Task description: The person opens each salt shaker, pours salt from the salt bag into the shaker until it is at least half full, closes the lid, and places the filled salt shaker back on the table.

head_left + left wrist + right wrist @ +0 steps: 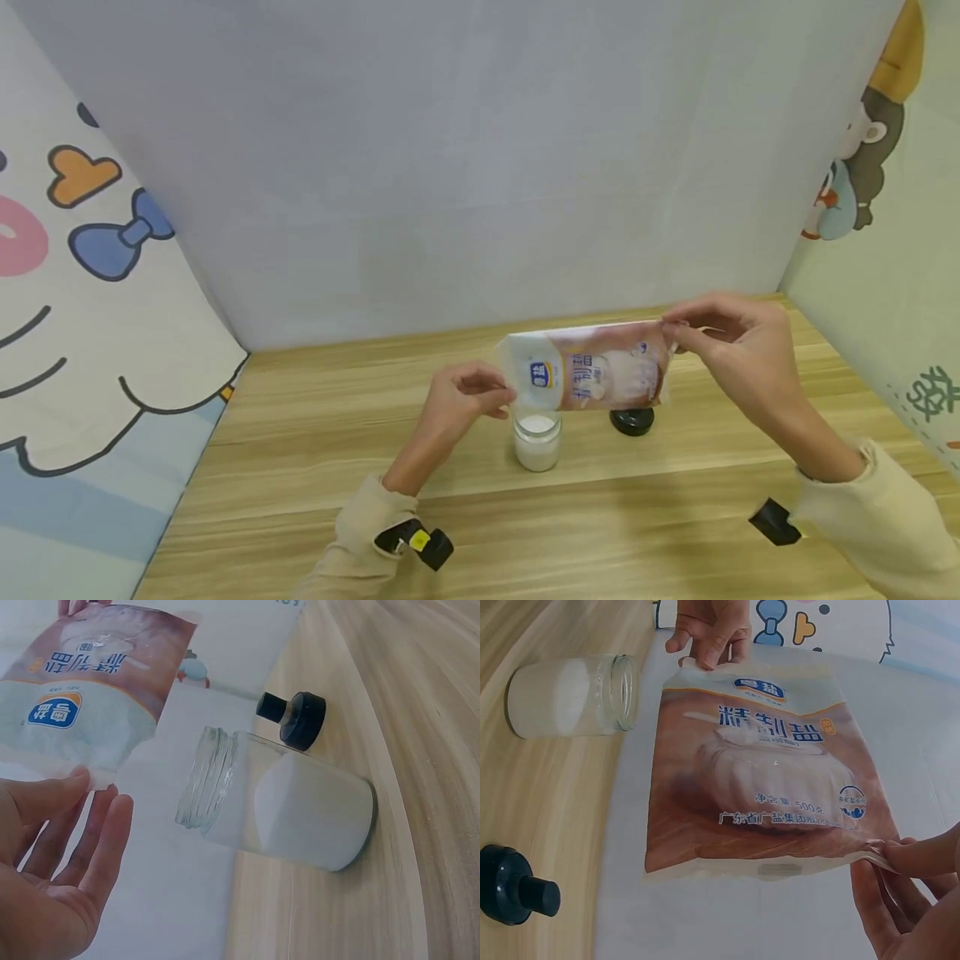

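A bag of salt (592, 367), pale at one end and reddish brown at the other, is held sideways in the air over a glass jar (537, 446). My left hand (459, 410) pinches a corner at its pale end between thumb and finger; the other fingers stay loose. At the brown end, my right hand (750, 358) pinches the opposite corner. In the right wrist view the bag (765, 780) looks rather flat. White grains fill part of the jar (307, 802), which stands upright without a lid, its mouth just below the bag's pale end.
A black lid (632, 422) with a knob lies on the wooden table (315, 433), right of the jar and partly behind the bag in the head view. A pale grey wall (480, 167) rises at the back, with cartoon-printed panels on both sides.
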Demonstrator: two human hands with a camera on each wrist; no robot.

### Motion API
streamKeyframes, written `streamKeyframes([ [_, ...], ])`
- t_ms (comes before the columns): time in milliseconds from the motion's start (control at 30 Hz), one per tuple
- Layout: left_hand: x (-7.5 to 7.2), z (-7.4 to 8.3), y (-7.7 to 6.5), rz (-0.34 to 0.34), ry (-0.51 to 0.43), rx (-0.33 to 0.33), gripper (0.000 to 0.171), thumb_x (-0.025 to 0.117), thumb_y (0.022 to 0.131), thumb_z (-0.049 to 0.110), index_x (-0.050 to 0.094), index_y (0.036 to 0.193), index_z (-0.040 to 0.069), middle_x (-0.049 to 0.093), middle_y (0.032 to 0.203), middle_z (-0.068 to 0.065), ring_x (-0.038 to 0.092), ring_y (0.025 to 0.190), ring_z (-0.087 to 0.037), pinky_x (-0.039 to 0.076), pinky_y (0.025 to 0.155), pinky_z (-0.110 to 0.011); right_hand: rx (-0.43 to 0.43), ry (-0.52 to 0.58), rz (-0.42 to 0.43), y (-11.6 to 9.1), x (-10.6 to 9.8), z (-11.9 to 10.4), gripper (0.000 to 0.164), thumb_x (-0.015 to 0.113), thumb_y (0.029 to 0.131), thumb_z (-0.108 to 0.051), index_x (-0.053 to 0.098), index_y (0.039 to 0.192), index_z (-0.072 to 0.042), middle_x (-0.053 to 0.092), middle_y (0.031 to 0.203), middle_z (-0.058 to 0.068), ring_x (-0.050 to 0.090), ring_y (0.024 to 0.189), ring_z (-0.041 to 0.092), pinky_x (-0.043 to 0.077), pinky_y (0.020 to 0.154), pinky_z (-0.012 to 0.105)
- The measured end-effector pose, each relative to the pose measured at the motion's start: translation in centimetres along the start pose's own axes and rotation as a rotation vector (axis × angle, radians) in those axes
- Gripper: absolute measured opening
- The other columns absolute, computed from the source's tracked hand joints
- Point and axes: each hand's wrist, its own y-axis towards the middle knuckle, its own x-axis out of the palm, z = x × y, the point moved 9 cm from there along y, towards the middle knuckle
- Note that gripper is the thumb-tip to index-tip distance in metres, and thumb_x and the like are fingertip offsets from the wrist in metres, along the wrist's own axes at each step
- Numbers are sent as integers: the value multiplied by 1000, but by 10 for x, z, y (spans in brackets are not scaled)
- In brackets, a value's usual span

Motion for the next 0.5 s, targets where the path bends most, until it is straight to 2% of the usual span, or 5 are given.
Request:
streamKeyframes([
  [100,2,3,0,-10,6,10,8,73,79,-1,68,84,-1,67,82,-13,65,75,-24,60,67,-43,50,1,14,-9,-4,11,9,69,82,3,71,91,3,69,84,-7,65,70,7,53,61,14],
  [267,10,7,1,-25,49,18,12,73,81,4,68,91,-1,67,86,-11,65,77,-24,60,68,-42,109,70,32,-26,-12,29,9,68,82,7,68,90,8,70,82,-1,65,64,12,56,59,20],
  [400,15,11,3,-17,46,11,15,73,81,5,69,94,-3,67,88,-13,64,78,-23,59,71,-44,157,119,9,-42,-14,49,9,67,82,8,66,90,11,70,82,2,65,64,13,57,58,22],
  [500,22,21,1,-22,41,10,15,71,82,1,68,94,-6,67,88,-16,64,77,-22,58,73,-49,200,108,-9,-55,-14,64,10,67,83,7,66,91,12,70,81,2,66,64,14,57,58,23],
])
